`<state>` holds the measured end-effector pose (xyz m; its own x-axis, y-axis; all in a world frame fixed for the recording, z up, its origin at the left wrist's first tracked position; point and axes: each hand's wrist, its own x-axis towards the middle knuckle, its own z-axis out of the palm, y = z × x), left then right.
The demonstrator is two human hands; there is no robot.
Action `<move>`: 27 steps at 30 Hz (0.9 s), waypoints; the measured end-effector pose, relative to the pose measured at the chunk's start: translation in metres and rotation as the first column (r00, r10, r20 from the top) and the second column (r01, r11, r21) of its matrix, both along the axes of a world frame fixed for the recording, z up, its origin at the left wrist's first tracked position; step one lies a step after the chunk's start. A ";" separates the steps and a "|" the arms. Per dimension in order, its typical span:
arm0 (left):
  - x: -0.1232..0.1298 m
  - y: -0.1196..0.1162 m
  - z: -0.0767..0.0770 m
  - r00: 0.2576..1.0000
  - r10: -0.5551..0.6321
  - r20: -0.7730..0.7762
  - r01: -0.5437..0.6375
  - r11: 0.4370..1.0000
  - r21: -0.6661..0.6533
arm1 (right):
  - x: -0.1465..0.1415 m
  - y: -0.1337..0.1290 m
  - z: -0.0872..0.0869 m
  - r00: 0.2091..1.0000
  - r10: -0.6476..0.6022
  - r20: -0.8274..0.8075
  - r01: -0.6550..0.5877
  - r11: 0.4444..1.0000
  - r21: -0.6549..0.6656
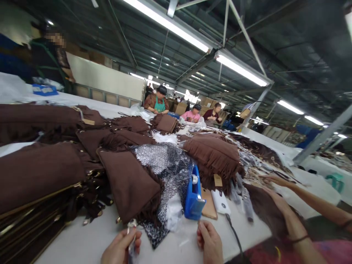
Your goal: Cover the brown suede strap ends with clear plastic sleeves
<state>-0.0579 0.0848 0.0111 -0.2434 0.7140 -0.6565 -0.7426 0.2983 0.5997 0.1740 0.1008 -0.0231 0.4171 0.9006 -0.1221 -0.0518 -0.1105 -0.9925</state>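
Note:
My left hand (121, 246) is closed on a small clear plastic-wrapped item (132, 234) with a metal clasp at its top, near the lower corner of a brown fringed bag (128, 183). My right hand (209, 242) has its fingers curled together just below a blue tape dispenser (194, 200); what they hold, if anything, is too small to make out. Between the hands lies a patterned black-and-white sheet (167, 176) with a crumpled clear plastic piece (174, 211) on it.
Stacked brown bags (35, 172) fill the left. A phone (209, 205) and a white device (220, 201) with a cable lie right of the dispenser. Another fringed bag (211, 150) sits behind. At right, another person's arms (291, 216) reach over dark fabric. Several people work farther back.

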 end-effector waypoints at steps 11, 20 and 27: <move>0.011 -0.004 -0.006 0.992 0.127 0.006 -0.126 0.983 0.132 | -0.118 0.016 0.101 0.306 0.831 0.463 -0.881 0.433 -0.194; 0.015 -0.004 -0.011 0.991 0.136 -0.009 -0.133 0.978 0.161 | -0.155 0.054 0.090 -0.032 0.706 0.707 -0.733 0.464 -0.497; 0.019 0.003 -0.029 0.985 0.117 -0.129 -0.102 0.988 0.118 | -0.162 0.060 0.082 -0.011 0.731 0.682 -0.593 0.545 -0.593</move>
<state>-0.0390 0.0874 -0.0183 -0.4050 0.7445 -0.5308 -0.6770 0.1459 0.7214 0.0123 0.1612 0.0591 -0.4400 0.8457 -0.3021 0.8655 0.3096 -0.3938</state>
